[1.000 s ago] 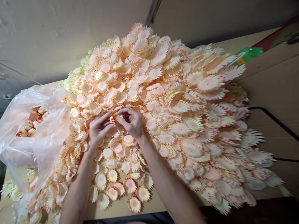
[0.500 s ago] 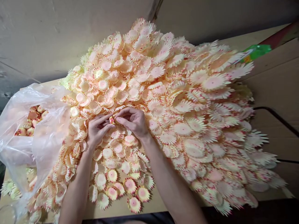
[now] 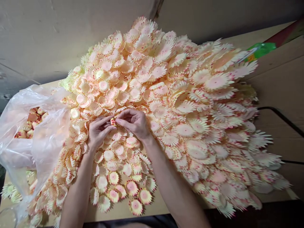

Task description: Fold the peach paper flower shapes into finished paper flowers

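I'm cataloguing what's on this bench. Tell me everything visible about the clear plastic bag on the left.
The plastic bag is thin, clear and crumpled, lying slumped at the table's left edge beside the left hand. Its mouth gapes toward the flower heap, whose petals press against it. Through the film, small orange-pink flower pieces show inside.

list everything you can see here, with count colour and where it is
flower pieces: too many to count, cream with pink centres, heaped across the table
small flower piece: one, cream and red, pinched between both hands
plastic bag: one, clear, left edge, more flower pieces inside
table: one, tan, under the heap
green packet: one, far right corner
black wire: one, right side
left hand: one, bare, centre
right hand: one, bare, centre
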### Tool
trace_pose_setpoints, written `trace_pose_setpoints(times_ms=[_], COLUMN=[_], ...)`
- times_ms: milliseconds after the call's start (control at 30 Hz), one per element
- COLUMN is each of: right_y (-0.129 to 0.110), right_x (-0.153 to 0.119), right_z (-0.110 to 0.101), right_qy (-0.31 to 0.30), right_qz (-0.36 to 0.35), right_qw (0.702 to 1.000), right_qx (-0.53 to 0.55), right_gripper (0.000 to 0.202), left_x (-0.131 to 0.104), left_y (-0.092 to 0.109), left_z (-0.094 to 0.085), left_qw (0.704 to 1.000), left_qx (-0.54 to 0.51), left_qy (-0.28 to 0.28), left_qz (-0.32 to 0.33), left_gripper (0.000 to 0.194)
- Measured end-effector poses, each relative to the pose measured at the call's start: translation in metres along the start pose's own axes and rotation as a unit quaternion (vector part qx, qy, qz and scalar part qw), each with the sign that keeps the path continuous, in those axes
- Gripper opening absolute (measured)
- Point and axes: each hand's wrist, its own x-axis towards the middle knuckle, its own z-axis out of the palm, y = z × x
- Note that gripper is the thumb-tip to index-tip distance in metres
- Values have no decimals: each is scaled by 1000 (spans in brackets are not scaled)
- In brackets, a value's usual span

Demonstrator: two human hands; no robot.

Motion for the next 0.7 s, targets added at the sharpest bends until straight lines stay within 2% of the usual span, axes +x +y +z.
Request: trace_pose_setpoints(times_ms=[333, 500, 700], right_y=[-1, 1, 4], right_x=[0, 3, 4], right_z=[-1, 0, 0], right_qy=[-8, 24, 30], right_qz=[1, 5, 8], right_qw=[1000, 1000, 999], right_qx=[0, -15, 6], right_gripper=[23, 26, 23], left_x=[0, -1, -4], left_y=[-3, -3, -8], left_z=[0, 1, 0], left_qw=[1000, 996, 993], left_qx=[-22, -72, -86], left_qy=[0, 1, 33], left_qz=[-16, -52, -74], left_gripper=[44, 44, 41])
